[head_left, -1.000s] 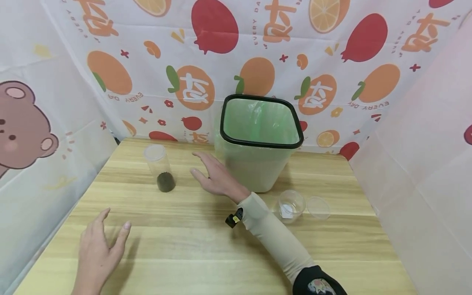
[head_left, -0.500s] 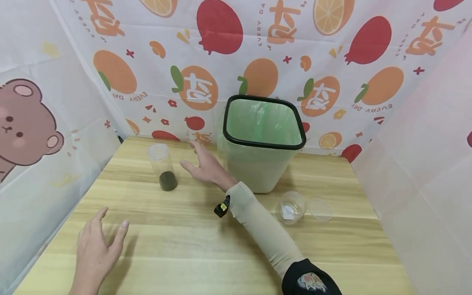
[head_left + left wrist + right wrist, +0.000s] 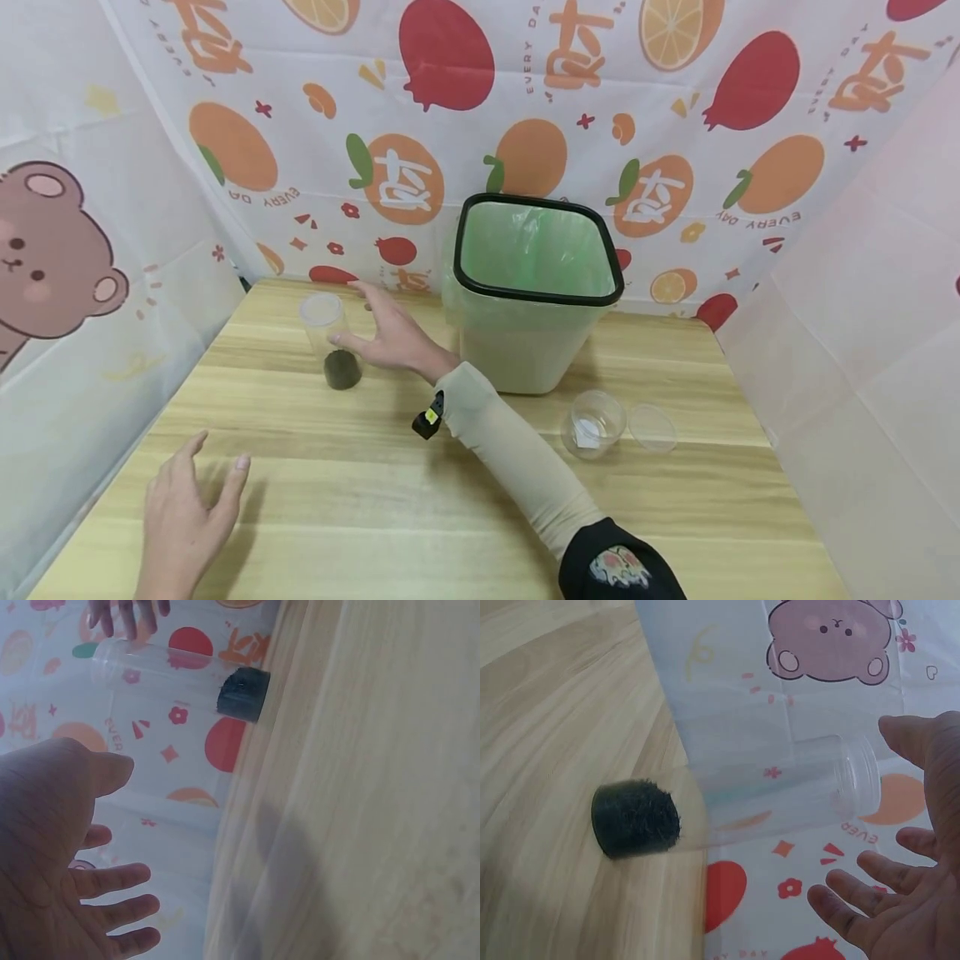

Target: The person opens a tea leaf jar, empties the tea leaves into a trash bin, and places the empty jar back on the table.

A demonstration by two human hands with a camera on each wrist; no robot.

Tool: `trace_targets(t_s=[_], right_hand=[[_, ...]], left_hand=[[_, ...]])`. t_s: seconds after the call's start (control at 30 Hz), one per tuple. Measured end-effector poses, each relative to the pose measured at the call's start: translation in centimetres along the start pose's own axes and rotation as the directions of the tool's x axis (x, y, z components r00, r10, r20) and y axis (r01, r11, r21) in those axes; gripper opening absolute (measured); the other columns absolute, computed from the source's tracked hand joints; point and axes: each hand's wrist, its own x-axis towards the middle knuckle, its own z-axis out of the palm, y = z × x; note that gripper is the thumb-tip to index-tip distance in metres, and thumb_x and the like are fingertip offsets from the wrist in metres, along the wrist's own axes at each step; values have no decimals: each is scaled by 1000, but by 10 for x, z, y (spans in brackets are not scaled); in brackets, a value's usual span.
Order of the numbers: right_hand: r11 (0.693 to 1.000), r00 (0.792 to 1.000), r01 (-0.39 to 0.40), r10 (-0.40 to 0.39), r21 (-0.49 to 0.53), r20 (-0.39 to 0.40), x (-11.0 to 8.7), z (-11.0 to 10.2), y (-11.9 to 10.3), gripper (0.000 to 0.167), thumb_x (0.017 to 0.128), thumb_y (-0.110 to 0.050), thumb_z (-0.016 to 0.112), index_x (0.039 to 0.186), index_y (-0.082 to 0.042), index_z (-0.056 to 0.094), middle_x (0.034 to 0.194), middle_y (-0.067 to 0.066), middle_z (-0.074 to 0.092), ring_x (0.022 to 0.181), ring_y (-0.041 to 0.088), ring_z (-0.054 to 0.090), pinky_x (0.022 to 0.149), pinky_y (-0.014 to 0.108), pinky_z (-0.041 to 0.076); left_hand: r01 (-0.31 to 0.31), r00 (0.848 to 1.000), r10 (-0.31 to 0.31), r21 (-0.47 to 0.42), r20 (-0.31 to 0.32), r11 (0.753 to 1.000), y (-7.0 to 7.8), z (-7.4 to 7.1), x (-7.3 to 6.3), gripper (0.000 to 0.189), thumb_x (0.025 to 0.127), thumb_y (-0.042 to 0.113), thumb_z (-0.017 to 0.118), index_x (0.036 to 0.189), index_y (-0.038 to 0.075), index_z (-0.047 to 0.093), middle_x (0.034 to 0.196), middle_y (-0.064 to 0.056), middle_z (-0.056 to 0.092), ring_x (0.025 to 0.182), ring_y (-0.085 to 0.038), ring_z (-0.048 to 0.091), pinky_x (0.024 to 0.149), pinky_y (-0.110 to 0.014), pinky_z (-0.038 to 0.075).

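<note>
A tall clear lidded jar (image 3: 322, 327) stands upright at the table's back left. Dark, leaf-like bits (image 3: 636, 819) fill its bottom part. My right hand (image 3: 392, 337) is just right of the jar, with fingers spread and thumb stretched toward it. In the head view the thumb overlaps the jar's edge, while the right wrist view shows a gap between hand and jar. My left hand (image 3: 180, 518) hovers over the front left of the table, thumb and fingers apart, holding nothing.
A pale bin (image 3: 525, 346) with a black rim and green liner stands behind my right forearm. To its front right are a small clear tub (image 3: 594, 423) with a white piece in it and a clear round lid (image 3: 652, 428). Printed cloths enclose the wooden table (image 3: 360, 517).
My right hand has moved left, from beside the bin to the jar. My left hand has shifted slightly left and down. Jar, bin and tub stay put.
</note>
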Motion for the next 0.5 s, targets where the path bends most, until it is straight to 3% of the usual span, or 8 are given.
trace_targets(t_s=[0.27,0.5], right_hand=[[996,1000,-3,2,91,8,12,11,-3,87,88,-51,73,158,-31,26,161,-8,37,139,16,50,108,33,49],[994,1000,18,-20,107,19,18,19,1,85,89,-47,75,157,-30,28,158,-6,42,137,19,53,104,30,51]], left_hand=[[-4,1000,4,9,-3,1000,-3,-1,3,72,101,29,59,158,1,25,151,-40,36,131,-63,35,111,-74,23],[12,1000,-12,14,4,1000,-4,-4,2,72,102,29,58,159,0,24,153,-41,33,134,-64,32,113,-75,21]])
